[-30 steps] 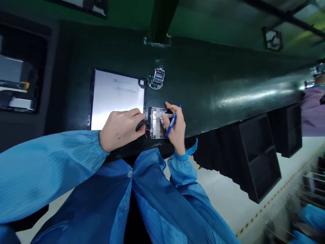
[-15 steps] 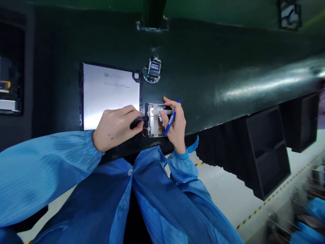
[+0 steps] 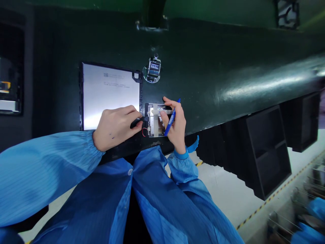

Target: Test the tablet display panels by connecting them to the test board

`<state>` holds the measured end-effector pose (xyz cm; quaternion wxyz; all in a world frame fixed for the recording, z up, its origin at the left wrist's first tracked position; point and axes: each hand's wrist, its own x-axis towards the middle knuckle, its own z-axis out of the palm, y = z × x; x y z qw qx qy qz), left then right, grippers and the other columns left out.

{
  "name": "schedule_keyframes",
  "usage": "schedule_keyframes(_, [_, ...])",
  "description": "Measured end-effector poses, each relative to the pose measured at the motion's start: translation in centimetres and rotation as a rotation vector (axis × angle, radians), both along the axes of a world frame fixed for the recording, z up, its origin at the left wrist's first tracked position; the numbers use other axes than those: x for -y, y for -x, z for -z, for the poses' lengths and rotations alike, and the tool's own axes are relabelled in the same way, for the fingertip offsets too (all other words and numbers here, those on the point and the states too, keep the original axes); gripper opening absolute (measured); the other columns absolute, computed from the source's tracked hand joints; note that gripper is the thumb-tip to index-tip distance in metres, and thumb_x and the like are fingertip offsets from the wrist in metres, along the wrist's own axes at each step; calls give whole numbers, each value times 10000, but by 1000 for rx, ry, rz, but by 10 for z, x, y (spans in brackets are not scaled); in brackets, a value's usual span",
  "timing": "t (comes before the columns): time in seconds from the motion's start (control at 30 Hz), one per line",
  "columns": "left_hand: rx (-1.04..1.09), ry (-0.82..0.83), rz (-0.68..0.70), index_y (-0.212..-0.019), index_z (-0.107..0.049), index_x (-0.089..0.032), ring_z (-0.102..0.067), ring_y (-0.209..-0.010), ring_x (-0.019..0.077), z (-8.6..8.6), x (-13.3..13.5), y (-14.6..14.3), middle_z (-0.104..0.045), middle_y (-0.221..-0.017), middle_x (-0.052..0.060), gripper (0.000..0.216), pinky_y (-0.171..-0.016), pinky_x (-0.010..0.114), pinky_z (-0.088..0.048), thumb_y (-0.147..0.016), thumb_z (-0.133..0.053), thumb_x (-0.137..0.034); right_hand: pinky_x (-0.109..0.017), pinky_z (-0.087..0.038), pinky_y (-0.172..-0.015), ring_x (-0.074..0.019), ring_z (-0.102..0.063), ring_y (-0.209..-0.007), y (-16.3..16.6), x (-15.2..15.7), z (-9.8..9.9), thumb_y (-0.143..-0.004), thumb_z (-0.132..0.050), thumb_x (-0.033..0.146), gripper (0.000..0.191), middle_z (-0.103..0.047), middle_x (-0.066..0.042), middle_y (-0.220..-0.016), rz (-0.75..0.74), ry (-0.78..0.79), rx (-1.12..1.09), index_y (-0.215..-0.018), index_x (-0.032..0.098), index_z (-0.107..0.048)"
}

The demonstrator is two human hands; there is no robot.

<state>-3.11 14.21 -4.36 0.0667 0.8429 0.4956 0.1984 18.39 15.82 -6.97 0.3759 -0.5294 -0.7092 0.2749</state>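
Note:
A small opened electronic assembly [image 3: 154,123] with a metal plate, pale tape strips and a red wire lies near the front edge of the dark green bench [image 3: 228,67]. My left hand [image 3: 115,127] is closed round a short black tool [image 3: 137,121] whose tip touches the assembly's left side. My right hand [image 3: 175,127] holds a blue pen [image 3: 171,118] between its fingers while its fingertips press on the assembly's right part. Both arms wear blue sleeves.
A large silver panel in a black frame [image 3: 109,93] lies just left of the assembly. A chrome tally counter [image 3: 153,70] sits behind it. Black bins [image 3: 266,149] hang under the bench at right. A shelf with parts [image 3: 7,91] is at far left.
Between one second and half a second ago the view shifted, sliding the scene slightly left and up. Since then both hands stay on the assembly with almost no movement.

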Motion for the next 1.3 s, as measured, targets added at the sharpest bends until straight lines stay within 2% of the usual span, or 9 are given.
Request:
schedule_keyframes(0.53, [4, -10, 36, -869, -713, -138, -683, -710, 188, 0, 0, 2, -723, -894, 16, 141, -505, 297, -395, -888, -589, -202, -459, -455, -1061, -252, -589, -1227, -1, 0, -1, -979, -530, 425, 242, -619, -67, -1351, -3, -3, 34, -1156, 260, -520])
schedule_keyframes(0.73, [16, -15, 26, -880, -720, -156, -693, -758, 197, 3, -2, 1, -728, -911, 16, 157, -527, 304, -397, -897, -579, -223, -494, -428, -1072, -289, -572, -1237, 4, -3, -5, -885, -655, 464, 361, -606, -66, -1383, -25, 8, 176, -1152, 262, -521])
schedule_keyframes(0.83, [9, 37, 4, -876, -726, -160, -696, -775, 202, 5, -2, -1, -733, -918, 24, 176, -539, 310, -395, -896, -567, -233, -541, -397, -1098, -316, -561, -1245, 15, -4, -6, -851, -700, 468, 385, -599, -68, -1387, 22, 31, 189, -1138, 271, -535])
schedule_keyframes(0.93, [3, 136, -33, -882, -735, -164, -695, -797, 209, 2, -5, -6, -738, -926, 36, 199, -563, 315, -405, -899, -553, -242, -596, -336, -1144, -335, -510, -1313, 26, -2, -6, -860, -687, 489, 415, -552, -96, -1431, 75, 31, 114, -1170, 264, -527])
schedule_keyframes(1.03, [167, 232, -62, -939, -744, -169, -689, -813, 204, -12, -5, 0, -743, -944, 39, 196, -642, 317, -473, -892, -585, -274, -594, -322, -1167, -319, -426, -1416, 27, 2, -12, -917, -614, 491, 486, -441, -134, -1522, 104, -29, -44, -1302, 248, -445])
schedule_keyframes(1.07, [284, 270, -96, -975, -746, -165, -690, -839, 202, -19, -3, 6, -744, -974, 44, 209, -700, 319, -507, -883, -607, -290, -582, -335, -1166, -309, -421, -1427, 25, 3, -14, -928, -602, 485, 500, -434, -136, -1526, 67, -48, -72, -1331, 249, -424])
schedule_keyframes(1.13, [537, 384, -228, -1114, -729, -155, -689, -965, 209, -37, 5, 25, -726, -1124, 59, 320, -865, 328, -545, -856, -653, -329, -563, -362, -1164, -294, -437, -1425, 22, 5, -20, -915, -628, 492, 536, -467, -119, -1510, -136, -49, -37, -1356, 266, -424])
schedule_keyframes(1.23, [732, 602, -547, -1387, -576, -186, -587, -1245, 247, -62, 25, 58, -584, -1410, 55, 626, -1094, 373, -470, -799, -711, -351, -575, -306, -1212, -301, -385, -1467, 21, 7, -22, -832, -708, 563, 733, -431, -115, -1556, -498, -4, 155, -1431, 271, -404])
schedule_keyframes(1.3, [830, 792, -807, -1448, -501, -197, -521, -1327, 251, -69, 39, 74, -545, -1455, 54, 704, -1184, 408, -378, -785, -716, -298, -589, -209, -1252, -310, -316, -1505, 25, 8, -18, -798, -719, 612, 877, -369, -142, -1593, -580, -3, 268, -1496, 232, -347])
